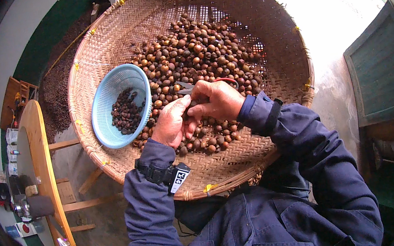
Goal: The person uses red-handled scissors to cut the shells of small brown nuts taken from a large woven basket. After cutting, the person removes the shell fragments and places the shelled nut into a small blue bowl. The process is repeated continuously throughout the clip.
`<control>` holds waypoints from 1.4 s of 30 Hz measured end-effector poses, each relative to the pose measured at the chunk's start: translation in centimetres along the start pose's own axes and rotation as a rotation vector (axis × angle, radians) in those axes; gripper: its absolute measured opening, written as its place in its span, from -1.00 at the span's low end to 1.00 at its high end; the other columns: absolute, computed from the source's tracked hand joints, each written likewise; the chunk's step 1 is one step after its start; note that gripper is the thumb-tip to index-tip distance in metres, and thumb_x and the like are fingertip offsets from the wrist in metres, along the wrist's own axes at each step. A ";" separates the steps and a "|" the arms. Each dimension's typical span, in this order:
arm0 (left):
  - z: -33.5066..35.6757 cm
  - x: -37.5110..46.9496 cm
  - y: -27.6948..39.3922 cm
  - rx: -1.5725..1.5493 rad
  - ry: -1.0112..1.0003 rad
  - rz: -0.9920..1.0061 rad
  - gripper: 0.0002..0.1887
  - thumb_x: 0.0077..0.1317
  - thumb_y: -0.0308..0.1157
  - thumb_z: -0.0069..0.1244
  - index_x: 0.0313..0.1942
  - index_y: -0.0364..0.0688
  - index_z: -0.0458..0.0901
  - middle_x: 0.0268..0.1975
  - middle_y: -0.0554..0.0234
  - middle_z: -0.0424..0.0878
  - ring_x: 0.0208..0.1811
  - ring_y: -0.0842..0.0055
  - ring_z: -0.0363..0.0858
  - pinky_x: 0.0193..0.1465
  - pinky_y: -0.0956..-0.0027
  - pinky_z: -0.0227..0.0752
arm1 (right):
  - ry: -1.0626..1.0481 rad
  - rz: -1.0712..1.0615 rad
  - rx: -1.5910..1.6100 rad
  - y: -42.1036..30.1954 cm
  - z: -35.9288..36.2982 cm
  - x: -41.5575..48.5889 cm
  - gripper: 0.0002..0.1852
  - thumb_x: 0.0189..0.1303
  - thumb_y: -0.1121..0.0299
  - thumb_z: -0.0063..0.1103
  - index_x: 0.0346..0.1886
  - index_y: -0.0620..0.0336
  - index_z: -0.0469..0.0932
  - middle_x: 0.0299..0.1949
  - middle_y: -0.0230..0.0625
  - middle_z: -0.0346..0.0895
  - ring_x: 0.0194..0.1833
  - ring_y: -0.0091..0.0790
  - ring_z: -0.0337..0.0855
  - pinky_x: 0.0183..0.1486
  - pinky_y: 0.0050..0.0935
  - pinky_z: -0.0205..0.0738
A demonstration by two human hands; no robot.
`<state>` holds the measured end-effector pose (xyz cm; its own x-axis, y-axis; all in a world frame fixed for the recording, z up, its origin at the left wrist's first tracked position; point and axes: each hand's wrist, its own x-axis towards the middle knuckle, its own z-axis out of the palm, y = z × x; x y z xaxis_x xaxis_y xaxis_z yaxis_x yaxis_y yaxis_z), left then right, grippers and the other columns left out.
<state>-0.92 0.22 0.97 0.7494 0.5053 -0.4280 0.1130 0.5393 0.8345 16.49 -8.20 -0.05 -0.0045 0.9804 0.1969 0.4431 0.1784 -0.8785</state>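
Observation:
A large round woven bamboo tray (pixel 256 152) holds a heap of round brown nuts or dried fruits (pixel 195 53). On the tray's left part leans a light blue plastic mesh basket (pixel 100 134) with small dark seeds (pixel 125 113) in it. My right hand (pixel 218 100) is closed around scissors with red handles (pixel 228 79), whose blades point left over the heap. Close against its fingertips is my left hand (pixel 172 122), with curled fingers. Whatever lies between the fingertips is hidden, so I cannot tell whether the left hand holds a nut.
At the left stands a round wooden table (pixel 44 160) bearing a dark cylindrical object and a small box. Behind the tray's left rim, a pile of dark small pieces (pixel 57 99) covers the floor. A green wooden panel (pixel 382 67) stands at the right.

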 end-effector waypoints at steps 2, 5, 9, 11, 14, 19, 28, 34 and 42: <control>-0.2 0.1 0.0 -0.038 -0.022 0.003 -0.71 0.51 -0.19 -0.19 -0.27 -0.19 0.54 -0.49 0.25 0.58 -0.68 0.63 0.46 -0.75 0.55 0.23 | 0.011 0.038 0.155 0.1 0.1 0.1 -0.74 0.18 0.36 0.36 -0.15 0.26 0.52 -0.36 -0.27 0.65 -0.28 -0.42 0.69 -0.25 -0.42 0.55; -0.5 0.2 -0.1 -0.036 0.002 0.013 -0.71 0.50 -0.17 -0.17 -0.23 -0.16 0.57 -0.47 0.21 0.63 -0.66 0.58 0.50 -0.72 0.50 0.30 | -0.070 0.170 0.430 0.4 0.1 0.3 -0.70 0.20 0.44 0.34 -0.04 0.30 0.50 -0.30 -0.35 0.64 -0.26 -0.56 0.61 -0.20 -0.50 0.51; -0.6 0.2 0.0 -0.034 -0.015 -0.015 -0.71 0.49 -0.15 -0.15 -0.25 -0.16 0.58 -0.47 0.25 0.63 -0.66 0.59 0.50 -0.72 0.51 0.27 | -0.141 0.214 0.696 0.8 -0.3 0.4 -0.72 0.23 0.41 0.29 -0.02 0.28 0.54 -0.31 -0.43 0.62 -0.35 -0.64 0.53 -0.29 -0.59 0.44; -0.5 0.0 0.2 -0.056 0.024 -0.048 -0.70 0.48 -0.13 -0.14 -0.24 -0.15 0.58 -0.47 0.27 0.63 -0.66 0.60 0.49 -0.72 0.52 0.26 | -0.163 0.267 0.742 1.0 -0.6 0.4 -0.75 0.26 0.38 0.26 -0.05 0.26 0.56 -0.32 -0.46 0.61 -0.38 -0.66 0.51 -0.33 -0.62 0.40; -0.5 -0.2 0.4 -0.060 -0.018 -0.071 -0.68 0.48 -0.11 -0.15 -0.22 -0.16 0.59 -0.43 0.28 0.64 -0.64 0.60 0.50 -0.68 0.52 0.28 | -0.133 0.318 0.760 1.1 -0.6 0.4 -0.79 0.30 0.35 0.21 -0.07 0.21 0.58 -0.37 -0.52 0.57 -0.48 -0.70 0.41 -0.45 -0.67 0.29; -0.5 0.0 0.4 -0.151 -0.047 -0.067 -0.59 0.52 -0.04 -0.28 -0.13 -0.19 0.57 -0.32 0.21 0.65 -0.51 0.56 0.57 -0.61 0.49 0.36 | -0.057 0.372 0.908 1.0 -0.1 0.4 -0.83 0.33 0.33 0.19 -0.11 0.17 0.58 -0.47 -0.56 0.47 -0.54 -0.71 0.34 -0.56 -0.68 0.16; -1.6 0.3 0.4 -0.245 -0.009 -0.013 -0.64 0.48 -0.20 -0.13 0.04 -0.33 0.52 -0.17 0.01 0.67 -0.31 0.42 0.67 -0.37 0.43 0.59 | 0.142 0.512 1.074 1.3 -0.8 0.6 -0.91 0.31 0.34 0.20 -0.27 0.10 0.54 -0.53 -0.57 0.34 -0.65 -0.71 0.19 -0.67 -0.67 -0.03; -1.9 0.3 0.4 -0.257 -0.011 0.049 -0.66 0.35 -0.53 -0.19 0.12 -0.38 0.43 -0.04 -0.07 0.64 -0.13 0.32 0.72 -0.19 0.37 0.68 | 0.146 0.550 1.066 1.7 -0.7 0.6 -0.85 0.29 0.35 0.22 -0.39 0.09 0.46 -0.56 -0.53 0.34 -0.68 -0.69 0.17 -0.69 -0.65 -0.06; -2.2 0.4 0.8 -0.248 -0.004 0.103 -0.61 0.32 -0.59 -0.25 0.16 -0.36 0.39 0.03 -0.10 0.62 -0.09 0.30 0.72 -0.13 0.35 0.69 | 0.112 0.547 1.059 1.6 -0.8 0.5 -0.83 0.30 0.36 0.22 -0.41 0.08 0.44 -0.56 -0.53 0.31 -0.66 -0.68 0.15 -0.67 -0.65 -0.04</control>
<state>-1.97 2.35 0.73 0.7514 0.5634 -0.3436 -0.1268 0.6343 0.7626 17.88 -7.50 -1.05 0.0556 0.9446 -0.3236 -0.5966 -0.2285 -0.7693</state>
